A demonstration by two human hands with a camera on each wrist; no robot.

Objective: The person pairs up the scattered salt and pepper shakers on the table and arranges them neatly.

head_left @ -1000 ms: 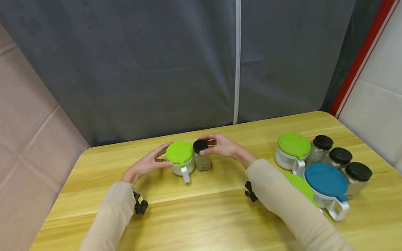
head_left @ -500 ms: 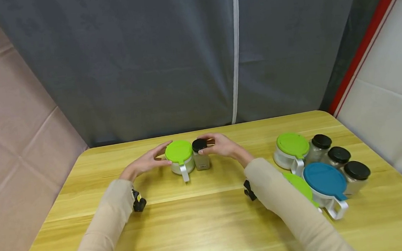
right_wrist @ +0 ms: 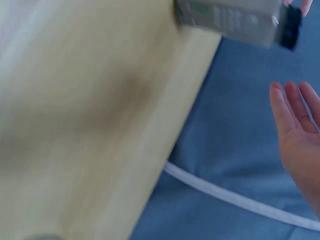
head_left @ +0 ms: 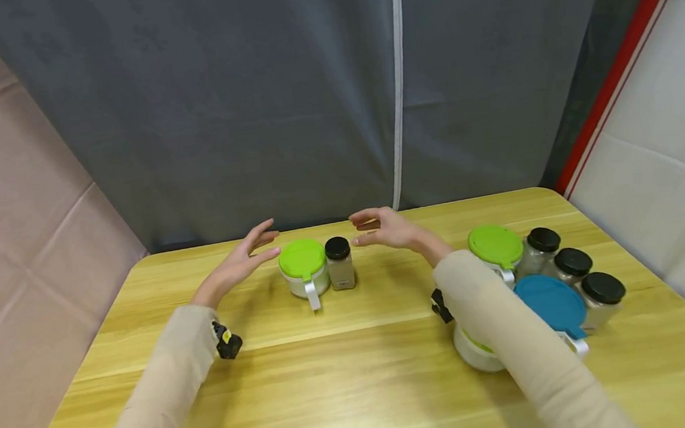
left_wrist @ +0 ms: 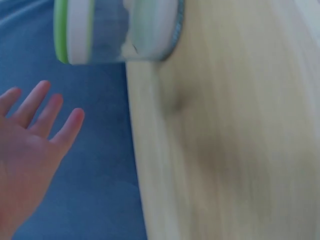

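Near the back of the table stands a seasoning pot point(head_left: 302, 259) with a green lid and a white handle facing me. Close against its right side is a square clear spice jar point(head_left: 341, 273) with a black cap and pale contents. My left hand point(head_left: 238, 264) is off to the left of the pot, apart from it, fingers spread. On the other side my right hand point(head_left: 394, 228) hovers right of the spice jar, holding nothing. The left wrist view shows a gap between the left hand point(left_wrist: 30, 145) and the pot point(left_wrist: 110, 32); a similar gap separates the right hand point(right_wrist: 302, 135) from the jar point(right_wrist: 235, 19).
At the right of the table point(head_left: 344, 377) is a group of containers: a blue-lidded pot point(head_left: 551, 303), a green-lidded pot point(head_left: 495, 245) and black-capped jars point(head_left: 600, 293). Another pot point(head_left: 477, 352) is partly behind my right sleeve. A grey curtain point(head_left: 248, 113) hangs behind the table.
Both hands have come off the containers. The left hand has moved left from the pot, and the right hand has moved right and away from the spice jar; both containers stay in place.
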